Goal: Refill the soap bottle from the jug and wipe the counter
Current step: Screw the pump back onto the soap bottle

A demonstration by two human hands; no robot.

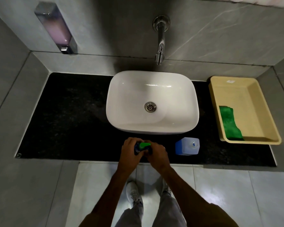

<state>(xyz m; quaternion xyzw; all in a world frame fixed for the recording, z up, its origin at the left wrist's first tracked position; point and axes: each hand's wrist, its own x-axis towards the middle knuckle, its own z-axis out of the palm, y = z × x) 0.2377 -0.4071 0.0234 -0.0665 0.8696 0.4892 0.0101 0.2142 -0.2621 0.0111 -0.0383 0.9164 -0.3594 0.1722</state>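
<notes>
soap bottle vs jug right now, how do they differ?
The soap bottle is gripped by both the left hand and right hand; the jug stands untouched to its right. The soap bottle has a green pump top; the jug is a translucent, boxy container with a blue side. The jug looks bulkier. Both are at the black counter's front edge.

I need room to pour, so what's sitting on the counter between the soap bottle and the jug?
Nothing: in the head view, only bare black counter separates the soap bottle, held by both hands, from the jug.
</notes>
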